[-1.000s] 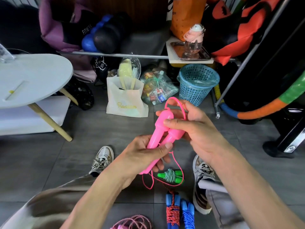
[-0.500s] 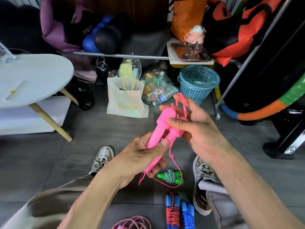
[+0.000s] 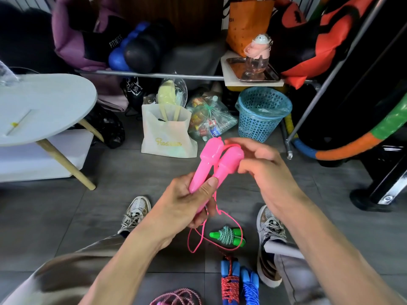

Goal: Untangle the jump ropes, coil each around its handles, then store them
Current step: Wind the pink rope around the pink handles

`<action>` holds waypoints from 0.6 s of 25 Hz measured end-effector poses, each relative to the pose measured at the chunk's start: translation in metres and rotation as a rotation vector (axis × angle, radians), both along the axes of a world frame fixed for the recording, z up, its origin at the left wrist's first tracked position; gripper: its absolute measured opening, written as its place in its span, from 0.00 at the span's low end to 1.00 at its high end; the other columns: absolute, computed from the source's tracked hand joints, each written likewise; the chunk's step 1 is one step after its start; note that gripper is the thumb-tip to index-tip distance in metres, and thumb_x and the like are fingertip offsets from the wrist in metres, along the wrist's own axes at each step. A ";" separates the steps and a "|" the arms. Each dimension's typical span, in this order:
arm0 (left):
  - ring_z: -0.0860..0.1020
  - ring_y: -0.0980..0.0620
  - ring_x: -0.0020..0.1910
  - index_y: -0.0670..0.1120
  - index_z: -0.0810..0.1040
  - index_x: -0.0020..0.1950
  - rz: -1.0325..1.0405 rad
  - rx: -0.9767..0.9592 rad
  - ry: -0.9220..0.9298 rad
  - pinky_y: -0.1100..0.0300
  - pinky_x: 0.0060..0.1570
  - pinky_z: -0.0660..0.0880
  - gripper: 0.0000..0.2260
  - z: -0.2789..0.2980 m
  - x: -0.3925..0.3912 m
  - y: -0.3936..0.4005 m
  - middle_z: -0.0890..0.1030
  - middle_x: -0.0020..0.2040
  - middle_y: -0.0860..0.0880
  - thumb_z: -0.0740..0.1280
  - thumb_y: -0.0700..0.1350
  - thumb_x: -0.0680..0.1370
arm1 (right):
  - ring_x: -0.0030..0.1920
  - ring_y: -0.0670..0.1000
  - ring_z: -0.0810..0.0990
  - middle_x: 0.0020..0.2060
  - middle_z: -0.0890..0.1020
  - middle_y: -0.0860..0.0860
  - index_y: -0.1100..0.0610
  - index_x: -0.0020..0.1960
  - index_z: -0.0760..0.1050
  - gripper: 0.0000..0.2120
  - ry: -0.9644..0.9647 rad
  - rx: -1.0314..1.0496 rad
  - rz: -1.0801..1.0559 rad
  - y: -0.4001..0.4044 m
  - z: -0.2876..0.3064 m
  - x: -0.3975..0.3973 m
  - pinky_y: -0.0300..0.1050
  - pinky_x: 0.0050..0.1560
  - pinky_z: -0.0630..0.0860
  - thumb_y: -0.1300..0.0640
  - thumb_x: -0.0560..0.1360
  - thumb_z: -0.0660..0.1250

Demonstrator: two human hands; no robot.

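Observation:
My left hand (image 3: 185, 205) grips the lower ends of two pink jump-rope handles (image 3: 217, 159) held side by side, heads pointing away from me. My right hand (image 3: 262, 166) pinches the thin pink cord at the handle heads. The rest of the pink cord (image 3: 217, 236) hangs in a loop below my left hand. On the floor lie a coiled green-handled rope (image 3: 226, 236), two coiled blue-handled ropes (image 3: 239, 282), and a loose pink-and-white rope (image 3: 178, 297) at the bottom edge.
My two shoes (image 3: 135, 213) stand on the grey tile floor. Ahead are a white tote bag (image 3: 167, 133), a clear bag of bottles (image 3: 209, 119) and a blue mesh basket (image 3: 262, 113). A round white table (image 3: 44, 106) stands at the left.
The loop of pink cord above the handle heads has been pulled down tight against them. My right hand has shifted to the right side of the heads. More cord hangs below my left hand.

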State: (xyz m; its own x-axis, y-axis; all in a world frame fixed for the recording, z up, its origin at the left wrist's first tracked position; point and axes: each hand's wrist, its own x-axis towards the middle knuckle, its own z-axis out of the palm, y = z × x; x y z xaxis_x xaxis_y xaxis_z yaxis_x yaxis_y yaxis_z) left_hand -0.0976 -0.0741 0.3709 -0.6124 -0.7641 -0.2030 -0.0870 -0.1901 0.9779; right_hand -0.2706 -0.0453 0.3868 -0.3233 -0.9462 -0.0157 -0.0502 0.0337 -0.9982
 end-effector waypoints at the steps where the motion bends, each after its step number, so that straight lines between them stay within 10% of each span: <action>1: 0.64 0.51 0.22 0.41 0.71 0.46 -0.015 0.021 0.018 0.65 0.23 0.58 0.10 0.000 0.001 -0.001 0.76 0.30 0.43 0.62 0.48 0.80 | 0.46 0.43 0.79 0.48 0.84 0.55 0.55 0.57 0.81 0.27 -0.020 -0.020 0.038 -0.001 0.000 0.000 0.34 0.47 0.75 0.67 0.60 0.61; 6: 0.64 0.52 0.21 0.43 0.71 0.42 -0.134 0.104 0.093 0.65 0.23 0.58 0.12 0.003 0.005 -0.001 0.76 0.30 0.42 0.63 0.51 0.78 | 0.63 0.53 0.78 0.58 0.82 0.52 0.55 0.67 0.74 0.35 -0.267 -0.039 0.176 -0.005 -0.003 0.000 0.48 0.67 0.69 0.53 0.60 0.78; 15: 0.73 0.47 0.23 0.44 0.67 0.53 0.104 -0.146 -0.112 0.65 0.21 0.66 0.15 -0.002 -0.004 0.002 0.81 0.32 0.42 0.69 0.50 0.76 | 0.48 0.63 0.81 0.51 0.80 0.71 0.61 0.47 0.79 0.14 -0.464 0.046 -0.119 -0.008 -0.006 0.027 0.54 0.49 0.76 0.57 0.63 0.73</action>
State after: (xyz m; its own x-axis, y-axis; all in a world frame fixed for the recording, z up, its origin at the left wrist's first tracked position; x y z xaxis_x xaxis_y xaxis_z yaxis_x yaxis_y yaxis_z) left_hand -0.1019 -0.0718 0.3693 -0.5082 -0.8484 -0.1479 -0.1836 -0.0611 0.9811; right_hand -0.2437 -0.0533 0.3806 -0.3782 -0.8980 -0.2249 0.4069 0.0570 -0.9117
